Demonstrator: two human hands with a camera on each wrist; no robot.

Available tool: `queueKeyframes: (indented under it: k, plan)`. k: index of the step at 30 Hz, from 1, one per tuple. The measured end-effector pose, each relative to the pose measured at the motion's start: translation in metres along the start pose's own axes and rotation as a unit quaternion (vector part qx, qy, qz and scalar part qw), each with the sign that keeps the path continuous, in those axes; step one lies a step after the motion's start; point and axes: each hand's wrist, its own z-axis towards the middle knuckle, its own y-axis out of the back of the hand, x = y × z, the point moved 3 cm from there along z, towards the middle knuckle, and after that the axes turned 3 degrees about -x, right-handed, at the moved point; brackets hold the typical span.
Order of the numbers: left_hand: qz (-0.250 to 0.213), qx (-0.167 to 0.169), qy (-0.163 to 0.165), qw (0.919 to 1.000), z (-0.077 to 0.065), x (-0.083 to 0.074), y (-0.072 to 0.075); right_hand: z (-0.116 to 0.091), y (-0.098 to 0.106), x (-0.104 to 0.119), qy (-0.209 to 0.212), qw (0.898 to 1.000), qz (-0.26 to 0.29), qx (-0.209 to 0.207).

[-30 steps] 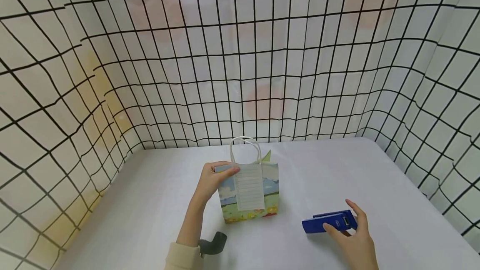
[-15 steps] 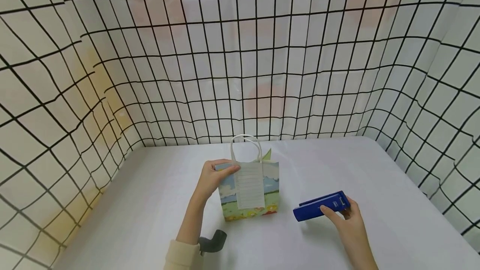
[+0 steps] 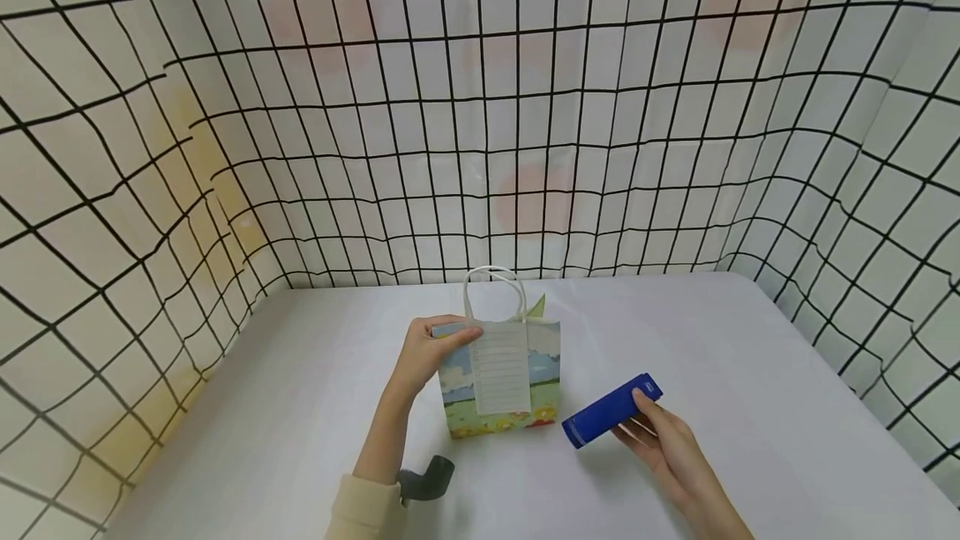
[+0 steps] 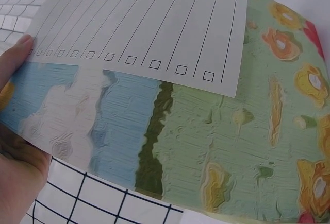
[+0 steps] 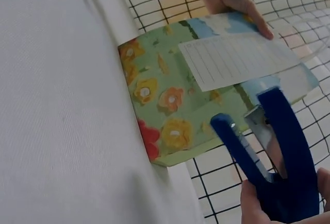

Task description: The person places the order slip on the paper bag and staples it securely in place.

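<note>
A paper gift bag [image 3: 543, 365] printed with sky, grass and flowers stands upright in the middle of the table, its white handles raised. My left hand [image 3: 426, 355] pinches the bag's top left edge together with a white checklist sheet [image 3: 501, 373], thumb in front. The sheet lies against the bag's face, its ruled lines and small boxes plain in the left wrist view. My right hand [image 3: 663, 440] grips a blue stapler [image 3: 611, 412] above the table, right of the bag. In the right wrist view the stapler's jaws spread apart, pointing toward the bag.
A white-covered table [image 3: 315, 382] is enclosed by white walls with a black grid [image 3: 525, 123]. A dark grey curved piece [image 3: 433, 477] shows beside the left sleeve [image 3: 367, 507]. A green pointed tip [image 3: 537, 307] sticks up behind the bag.
My right hand has lifted the stapler and brought it left toward the bag, tilting it more steeply. The left hand keeps its pinch on the bag and sheet.
</note>
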Motion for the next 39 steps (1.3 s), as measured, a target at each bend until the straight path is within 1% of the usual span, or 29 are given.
queueKeyframes:
  k: [4,8,10,13,16,21,26,28,31,35,37,39]
  plan:
    - [-0.005,0.001,0.003,1.0000,0.000,0.000,0.000,0.000,-0.004,0.000,-0.010,1.000,0.027,0.009]
    - [-0.007,0.001,0.002,1.0000,-0.001,-0.002,0.000,0.001,-0.006,0.001,-0.027,0.996,0.078,0.029]
    - [-0.006,0.002,0.000,1.0000,-0.001,-0.002,0.000,0.001,-0.007,0.003,-0.040,0.993,0.106,0.045]
    - [-0.007,0.002,-0.002,1.0000,-0.001,-0.003,0.001,0.002,-0.010,0.006,-0.063,0.984,0.151,0.068]
    - [-0.009,-0.001,0.001,1.0000,0.000,-0.002,0.000,0.001,-0.013,0.010,-0.080,0.978,0.175,0.082]
    - [-0.012,-0.006,0.006,0.9999,0.000,-0.001,0.000,-0.003,-0.018,0.021,-0.073,0.979,0.162,0.096]
    - [-0.017,-0.009,0.005,0.9998,0.000,0.000,0.000,-0.006,-0.024,0.032,-0.069,0.977,0.163,0.117]
    - [-0.019,-0.008,0.003,0.9998,0.000,0.000,0.000,-0.006,-0.026,0.035,-0.066,0.978,0.157,0.117]
    - [-0.024,-0.005,0.001,0.9997,0.000,0.001,-0.001,-0.005,-0.028,0.039,-0.054,0.982,0.138,0.121]
    - [-0.025,-0.003,0.001,0.9997,0.000,0.002,-0.001,0.000,-0.031,0.042,-0.027,0.986,0.104,0.125]
    - [-0.022,-0.004,0.001,0.9997,0.001,0.001,-0.001,0.001,-0.033,0.044,-0.019,0.987,0.096,0.125]
    - [-0.021,-0.002,0.002,0.9998,0.002,0.001,-0.001,0.001,-0.035,0.047,-0.014,0.987,0.099,0.127]
